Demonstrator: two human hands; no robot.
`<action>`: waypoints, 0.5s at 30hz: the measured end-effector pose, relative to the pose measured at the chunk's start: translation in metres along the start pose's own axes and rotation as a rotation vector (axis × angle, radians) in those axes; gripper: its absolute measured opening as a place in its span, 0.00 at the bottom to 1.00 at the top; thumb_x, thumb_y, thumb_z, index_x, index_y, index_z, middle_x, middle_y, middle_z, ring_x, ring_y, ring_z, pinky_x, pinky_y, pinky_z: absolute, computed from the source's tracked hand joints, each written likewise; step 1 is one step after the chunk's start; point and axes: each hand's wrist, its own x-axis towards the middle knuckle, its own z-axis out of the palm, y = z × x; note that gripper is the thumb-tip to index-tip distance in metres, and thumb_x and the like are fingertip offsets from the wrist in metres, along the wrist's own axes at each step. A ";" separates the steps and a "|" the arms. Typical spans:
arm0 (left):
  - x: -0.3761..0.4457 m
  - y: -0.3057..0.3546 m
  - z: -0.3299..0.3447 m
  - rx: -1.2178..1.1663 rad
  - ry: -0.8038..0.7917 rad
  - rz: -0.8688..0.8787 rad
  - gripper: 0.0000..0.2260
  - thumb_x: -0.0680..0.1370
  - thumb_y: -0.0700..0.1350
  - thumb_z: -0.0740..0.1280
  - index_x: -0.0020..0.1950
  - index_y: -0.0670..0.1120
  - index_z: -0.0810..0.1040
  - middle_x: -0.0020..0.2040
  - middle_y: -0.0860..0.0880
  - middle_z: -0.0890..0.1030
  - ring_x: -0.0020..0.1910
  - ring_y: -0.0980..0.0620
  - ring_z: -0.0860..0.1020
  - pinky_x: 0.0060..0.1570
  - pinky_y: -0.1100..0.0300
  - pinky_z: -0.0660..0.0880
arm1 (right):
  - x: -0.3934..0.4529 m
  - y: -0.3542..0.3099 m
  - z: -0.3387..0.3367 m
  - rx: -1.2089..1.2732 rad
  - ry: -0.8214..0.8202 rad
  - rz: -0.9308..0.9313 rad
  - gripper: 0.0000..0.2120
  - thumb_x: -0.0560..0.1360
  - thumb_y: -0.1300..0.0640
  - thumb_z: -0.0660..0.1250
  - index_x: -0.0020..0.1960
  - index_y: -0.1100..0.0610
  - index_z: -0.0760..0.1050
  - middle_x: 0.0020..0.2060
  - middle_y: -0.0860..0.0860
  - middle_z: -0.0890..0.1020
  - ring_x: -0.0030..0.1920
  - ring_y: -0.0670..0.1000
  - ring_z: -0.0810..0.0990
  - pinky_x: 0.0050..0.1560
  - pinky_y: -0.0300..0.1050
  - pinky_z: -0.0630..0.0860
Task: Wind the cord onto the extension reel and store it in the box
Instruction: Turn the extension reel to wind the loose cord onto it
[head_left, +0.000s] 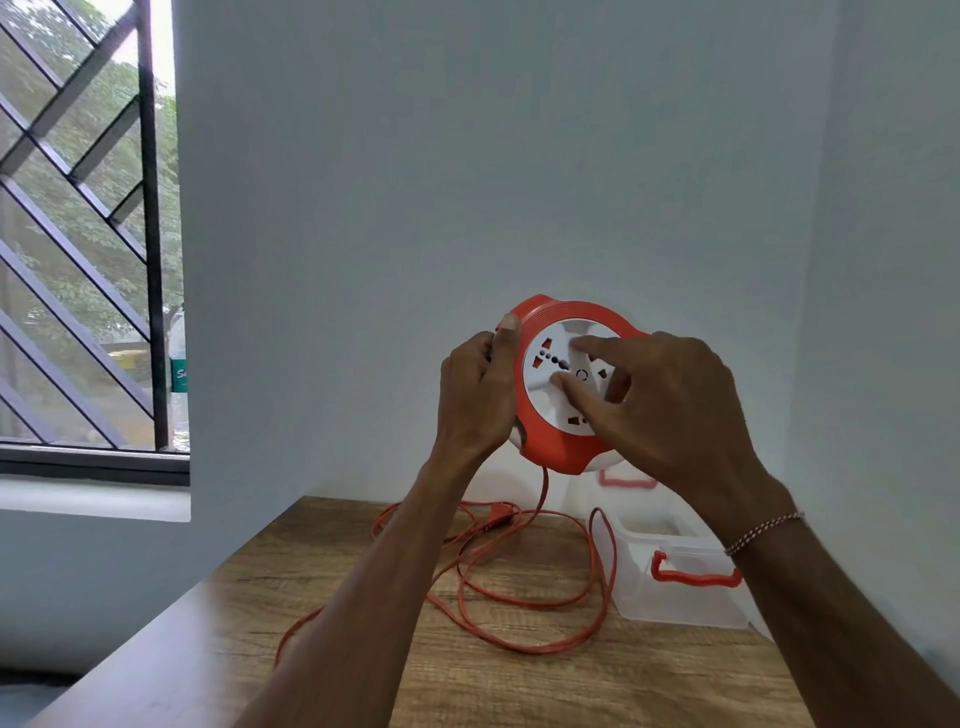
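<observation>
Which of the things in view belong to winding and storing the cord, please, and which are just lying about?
Belong to the job:
extension reel, held up in left hand
right hand, fingers on the reel's white face
orange cord, loose on table
clear box

Just lying about:
bottle by window

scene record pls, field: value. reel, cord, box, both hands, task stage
reel: orange and white extension reel, held up in the air above the table, socket face toward the camera
left hand: left hand grips the reel's left edge, thumb over the rim
right hand: right hand, fingers on the white centre disc
cord: orange cord hangs from the reel's underside, lies in loose loops on the table; plug rests among them
box: clear plastic box, red handles, open, on the table right of the loops
stage: most cord unwound, box holds no reel
</observation>
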 end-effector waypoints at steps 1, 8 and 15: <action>0.000 0.000 0.000 0.004 0.007 -0.004 0.19 0.81 0.56 0.56 0.49 0.44 0.80 0.41 0.49 0.84 0.37 0.49 0.83 0.40 0.56 0.83 | 0.000 0.001 -0.002 0.011 -0.014 -0.047 0.19 0.72 0.41 0.66 0.58 0.51 0.80 0.48 0.52 0.85 0.44 0.53 0.82 0.48 0.47 0.78; 0.002 0.003 -0.004 0.015 0.032 -0.015 0.15 0.82 0.56 0.56 0.52 0.47 0.75 0.42 0.54 0.81 0.38 0.52 0.83 0.38 0.62 0.81 | 0.003 -0.006 -0.016 -0.060 -0.302 -0.145 0.22 0.69 0.60 0.73 0.60 0.44 0.77 0.69 0.51 0.70 0.66 0.56 0.66 0.60 0.54 0.74; -0.001 0.004 -0.002 0.013 0.026 0.019 0.14 0.82 0.55 0.56 0.51 0.47 0.75 0.41 0.55 0.81 0.37 0.54 0.82 0.36 0.66 0.80 | 0.001 -0.014 -0.019 -0.196 -0.397 -0.175 0.28 0.71 0.53 0.71 0.68 0.37 0.67 0.75 0.48 0.58 0.73 0.55 0.57 0.68 0.54 0.66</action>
